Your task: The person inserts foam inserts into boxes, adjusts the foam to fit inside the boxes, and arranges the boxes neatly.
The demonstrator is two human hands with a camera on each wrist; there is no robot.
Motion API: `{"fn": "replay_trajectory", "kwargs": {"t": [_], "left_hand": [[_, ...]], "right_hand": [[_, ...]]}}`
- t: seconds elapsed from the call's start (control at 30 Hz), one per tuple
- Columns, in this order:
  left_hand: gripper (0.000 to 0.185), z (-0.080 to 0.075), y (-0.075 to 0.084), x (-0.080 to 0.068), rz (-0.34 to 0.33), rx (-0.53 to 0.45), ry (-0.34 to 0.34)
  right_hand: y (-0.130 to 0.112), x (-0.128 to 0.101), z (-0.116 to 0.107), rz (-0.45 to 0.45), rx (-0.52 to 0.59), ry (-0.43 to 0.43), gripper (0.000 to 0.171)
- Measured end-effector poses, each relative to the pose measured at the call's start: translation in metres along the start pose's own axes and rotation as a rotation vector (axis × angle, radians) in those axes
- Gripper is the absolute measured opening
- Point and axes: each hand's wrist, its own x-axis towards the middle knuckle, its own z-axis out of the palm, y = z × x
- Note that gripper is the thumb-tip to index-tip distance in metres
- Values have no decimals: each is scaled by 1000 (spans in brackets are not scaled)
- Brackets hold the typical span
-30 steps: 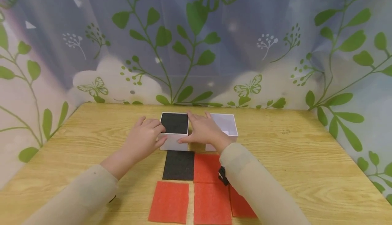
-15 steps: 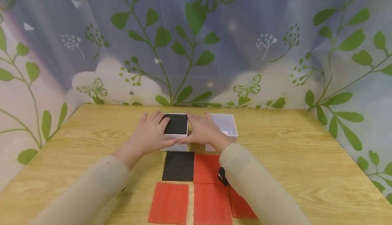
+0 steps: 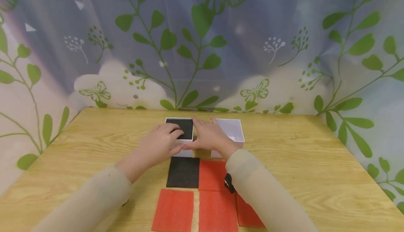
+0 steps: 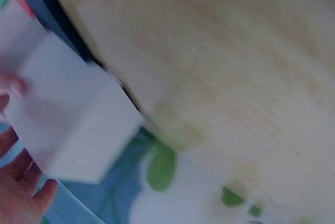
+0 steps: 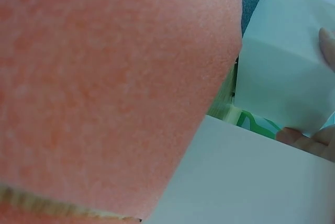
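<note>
Toward 11 o'clock on the desk point(image 3: 300, 155), a black square point(image 3: 187, 127), likely light, soft and best pinched at an edge, lies in a white box point(image 3: 184, 153); the left hand point(image 3: 159, 139) rests loosely over it, the right hand point(image 3: 210, 135) grips the box's 3 o'clock side.

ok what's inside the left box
Inside the left box is a black square, partly hidden by the left hand. Whatever may lie beneath that square is covered and can't be seen.
</note>
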Motion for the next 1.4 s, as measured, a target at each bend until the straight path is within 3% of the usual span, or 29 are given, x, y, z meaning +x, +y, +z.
{"fn": "replay_trajectory", "kwargs": {"t": [0.1,0.17,0.37,0.67,0.77,0.9,0.97,1.03,1.23,1.4], "left_hand": [[29,2,13,-2,92,-31,108],[25,3,19,-3,93,-47,133],[22,3,27,0,40,-71,136],[27,3,26,-1,51,-85,135],[29,2,26,-4,85,-89,158],[30,0,29,-14,202,-86,171],[31,-1,32,-19,255,-89,117],[36,0,35,-24,272,-81,13],[62,3,41,-32,198,-65,-343],[74,6,42,-34,130,-102,-457]], "right_hand": [[0,0,1,-2,7,8,110],[-1,-1,2,-2,10,2,107],[0,-2,2,-1,12,-4,103],[0,-2,-2,-3,14,5,106],[0,-2,-2,-2,10,13,107],[0,-2,0,-6,4,10,106],[0,-2,1,-9,2,11,108],[1,-1,2,-7,0,14,110],[2,-1,1,1,5,9,115],[0,0,0,3,8,-1,114]]}}
